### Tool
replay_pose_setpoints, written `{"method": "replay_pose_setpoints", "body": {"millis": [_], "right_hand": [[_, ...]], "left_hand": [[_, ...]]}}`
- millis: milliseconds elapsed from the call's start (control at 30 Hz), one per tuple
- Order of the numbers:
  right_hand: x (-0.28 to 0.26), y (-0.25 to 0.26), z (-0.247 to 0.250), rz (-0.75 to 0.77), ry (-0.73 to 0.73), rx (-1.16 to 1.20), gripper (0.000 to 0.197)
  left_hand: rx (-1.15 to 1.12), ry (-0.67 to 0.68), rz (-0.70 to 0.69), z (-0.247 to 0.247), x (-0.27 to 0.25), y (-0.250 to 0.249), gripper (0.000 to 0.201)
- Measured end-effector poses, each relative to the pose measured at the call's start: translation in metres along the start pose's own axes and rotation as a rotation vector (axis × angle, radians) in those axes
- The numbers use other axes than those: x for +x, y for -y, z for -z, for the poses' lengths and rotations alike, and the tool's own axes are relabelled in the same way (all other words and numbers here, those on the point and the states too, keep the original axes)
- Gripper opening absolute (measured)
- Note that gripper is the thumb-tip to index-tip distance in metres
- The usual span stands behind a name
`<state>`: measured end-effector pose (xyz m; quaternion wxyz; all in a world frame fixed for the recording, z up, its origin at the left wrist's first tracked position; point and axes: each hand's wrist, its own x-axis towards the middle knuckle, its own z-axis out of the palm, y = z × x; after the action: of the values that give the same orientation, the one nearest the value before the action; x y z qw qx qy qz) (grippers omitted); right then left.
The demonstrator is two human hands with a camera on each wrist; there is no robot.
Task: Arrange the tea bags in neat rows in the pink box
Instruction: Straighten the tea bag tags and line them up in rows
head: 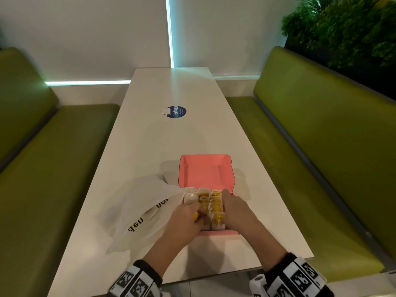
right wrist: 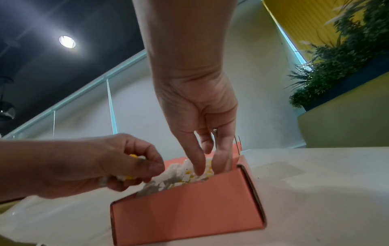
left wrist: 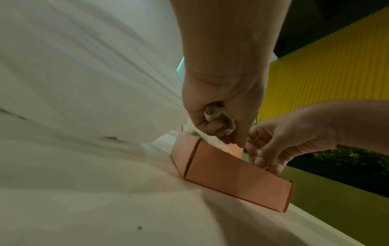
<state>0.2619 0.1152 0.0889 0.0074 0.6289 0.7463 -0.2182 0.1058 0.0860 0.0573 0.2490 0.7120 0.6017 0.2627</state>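
The pink box (head: 216, 232) stands open near the table's front edge, its lid (head: 206, 171) laid back. White and yellow tea bags (head: 215, 207) fill its base in rows. My left hand (head: 196, 211) hovers over the box's left side and grips a crumpled tea bag (left wrist: 219, 116); a yellow bit shows between its fingers. My right hand (head: 227, 196) reaches into the right side of the box. Its straight fingers (right wrist: 200, 166) touch the tea bags (right wrist: 185, 173) behind the pink box wall (right wrist: 185, 213). The box's floor is hidden.
A white plastic bag (head: 145, 211) with black letters lies just left of the box. A blue round sticker (head: 176, 111) sits mid-table. Green benches (head: 310, 146) run along both sides, with plants (head: 347, 28) behind the right one.
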Motion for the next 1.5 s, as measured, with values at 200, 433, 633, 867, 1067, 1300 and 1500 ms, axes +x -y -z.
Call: {"method": "replay_pose_setpoints", "body": {"millis": [200, 433, 633, 867, 1067, 1300, 1500], "right_hand": [[-0.006, -0.001, -0.001, 0.088, 0.117, -0.114, 0.022], [-0.007, -0.008, -0.018, 0.124, 0.168, 0.021, 0.031], [-0.011, -0.012, -0.025, 0.175, 0.098, 0.072, 0.031], [-0.011, -0.013, -0.032, 0.195, 0.065, 0.165, 0.027], [-0.020, -0.014, -0.034, 0.219, 0.028, 0.142, 0.038], [-0.024, -0.011, -0.030, 0.235, 0.023, 0.114, 0.036], [-0.022, -0.009, -0.025, 0.237, 0.059, 0.066, 0.031]], "left_hand": [[0.049, 0.097, -0.026, 0.001, -0.021, 0.011, 0.007], [0.064, 0.061, -0.025, -0.005, -0.025, 0.011, 0.013], [0.050, 0.052, 0.024, -0.006, -0.028, 0.008, 0.012], [0.059, 0.053, 0.100, -0.006, -0.028, 0.006, 0.013], [0.048, 0.071, 0.131, -0.003, -0.027, 0.003, 0.011], [-0.006, 0.070, 0.145, -0.001, -0.028, 0.000, 0.010], [0.038, 0.087, 0.139, 0.000, -0.029, 0.001, 0.011]]}}
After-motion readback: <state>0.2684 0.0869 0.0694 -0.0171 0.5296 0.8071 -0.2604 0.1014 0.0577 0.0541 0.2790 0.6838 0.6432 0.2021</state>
